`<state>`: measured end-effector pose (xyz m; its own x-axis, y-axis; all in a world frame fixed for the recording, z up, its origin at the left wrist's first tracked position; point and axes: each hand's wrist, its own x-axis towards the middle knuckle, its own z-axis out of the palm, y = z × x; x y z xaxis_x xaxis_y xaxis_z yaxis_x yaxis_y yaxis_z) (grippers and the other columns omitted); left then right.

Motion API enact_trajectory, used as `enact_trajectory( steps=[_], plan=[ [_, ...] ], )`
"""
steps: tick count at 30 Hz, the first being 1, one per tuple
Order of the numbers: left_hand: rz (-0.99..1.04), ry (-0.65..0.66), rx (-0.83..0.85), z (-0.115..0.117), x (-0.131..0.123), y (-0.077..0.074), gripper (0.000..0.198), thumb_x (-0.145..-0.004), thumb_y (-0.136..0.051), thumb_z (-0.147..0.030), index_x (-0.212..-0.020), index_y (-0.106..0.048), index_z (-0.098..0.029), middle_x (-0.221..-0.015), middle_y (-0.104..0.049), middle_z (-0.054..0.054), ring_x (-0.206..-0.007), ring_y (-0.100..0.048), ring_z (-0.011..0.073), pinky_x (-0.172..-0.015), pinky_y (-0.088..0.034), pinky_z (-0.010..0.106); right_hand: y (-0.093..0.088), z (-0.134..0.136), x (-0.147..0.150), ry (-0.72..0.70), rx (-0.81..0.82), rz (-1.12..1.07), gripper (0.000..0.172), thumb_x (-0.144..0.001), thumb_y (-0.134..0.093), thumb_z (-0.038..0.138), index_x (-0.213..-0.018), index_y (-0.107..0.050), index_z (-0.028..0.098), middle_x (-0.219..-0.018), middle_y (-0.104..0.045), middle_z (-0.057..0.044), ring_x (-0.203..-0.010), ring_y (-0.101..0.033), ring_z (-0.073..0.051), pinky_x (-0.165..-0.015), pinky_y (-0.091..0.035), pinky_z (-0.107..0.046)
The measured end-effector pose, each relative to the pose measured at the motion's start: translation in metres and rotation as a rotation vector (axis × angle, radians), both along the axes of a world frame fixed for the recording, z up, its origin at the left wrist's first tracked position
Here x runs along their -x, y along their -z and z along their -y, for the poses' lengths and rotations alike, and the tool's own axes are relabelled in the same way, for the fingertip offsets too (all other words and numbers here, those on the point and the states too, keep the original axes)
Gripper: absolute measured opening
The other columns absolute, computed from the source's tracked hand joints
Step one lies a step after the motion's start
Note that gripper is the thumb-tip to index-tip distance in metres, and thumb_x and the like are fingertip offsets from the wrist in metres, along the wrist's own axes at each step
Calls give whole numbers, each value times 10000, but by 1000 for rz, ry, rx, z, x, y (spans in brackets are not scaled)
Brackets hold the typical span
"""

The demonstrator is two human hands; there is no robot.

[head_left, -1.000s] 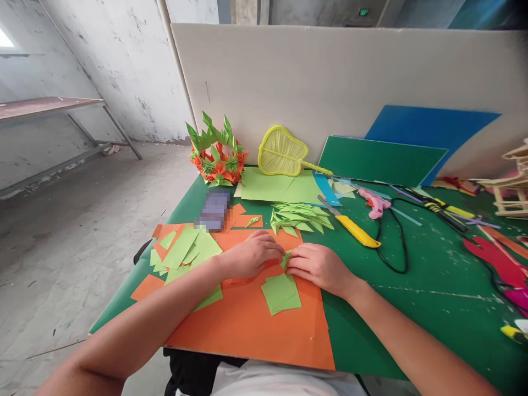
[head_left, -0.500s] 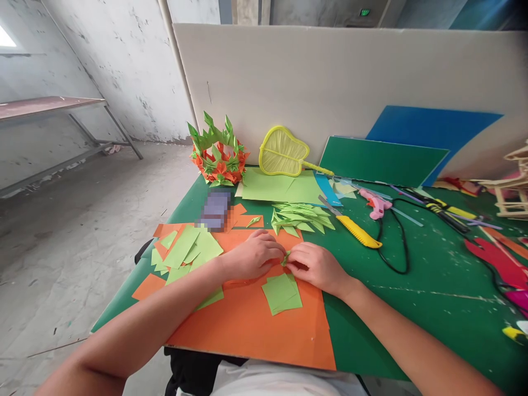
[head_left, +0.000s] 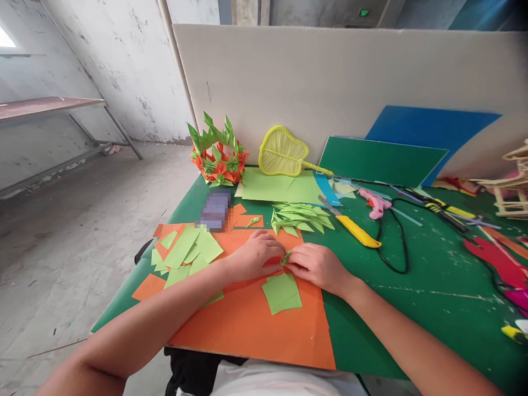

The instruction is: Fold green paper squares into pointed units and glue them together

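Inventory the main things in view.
table: one, green, centre
bench: one, reddish, far left
panel: one, pale, back
large sheet: one, orange, near edge
small squares: two-plus, green, on sheet
paper scraps: many, green and orange, left
folded leaves: many, green, sheet's far edge
crown: one, green and orange, table corner
swatter: one, yellow, against panel
boards: two, green and blue, against panel
utility knife: one, yellow, right
glue gun: one, pink, beyond knife
wooden frame: one, tan, right edge
left hand: one, bare, fingers on green paper
right hand: one, bare, likewise
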<state>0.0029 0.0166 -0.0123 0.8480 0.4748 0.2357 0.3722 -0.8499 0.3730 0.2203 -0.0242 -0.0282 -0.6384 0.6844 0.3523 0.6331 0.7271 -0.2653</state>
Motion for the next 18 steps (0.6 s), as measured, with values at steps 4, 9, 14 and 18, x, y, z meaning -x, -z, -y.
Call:
enact_trajectory(
  steps=[4, 9, 14, 18],
  plan=[
    [9, -80, 7, 5, -5, 1, 93, -893, -550, -288, -914, -625, -237, -1006, -687, -15, -977, -564, 178, -1065, -224, 417, 0, -1, 4, 69, 66, -71, 133, -903, -510, 205, -787, -574, 202, -792, -623, -34, -761, -553, -171, -674, -431, -282],
    [-1, -140, 13, 9, -9, 2, 83, -885, -549, -262, -886, -624, -228, -978, -679, -4, -966, -572, 171, -1069, -222, 421, -2, 0, 8, 124, 144, -135, 131, -880, -546, 210, -750, -533, 204, -768, -591, -20, -742, -533, -165, -646, -422, -277],
    [1, -158, 17, 8, -9, 2, 98, -888, -565, -288, -857, -631, -221, -970, -680, -14, -952, -576, 159, -1055, -240, 397, -1, 1, 10, 149, 188, -164, 147, -877, -548, 210, -731, -531, 204, -768, -581, -23, -736, -530, -167, -636, -420, -278],
    [15, -142, 37, 6, -7, 1, 105, -896, -554, -259, -856, -647, -231, -973, -692, -26, -980, -567, 162, -1045, -237, 398, 1, 1, 11, 206, 222, -191, 141, -845, -551, 173, -712, -513, 204, -739, -561, -12, -702, -519, -159, -610, -415, -271]
  ],
)
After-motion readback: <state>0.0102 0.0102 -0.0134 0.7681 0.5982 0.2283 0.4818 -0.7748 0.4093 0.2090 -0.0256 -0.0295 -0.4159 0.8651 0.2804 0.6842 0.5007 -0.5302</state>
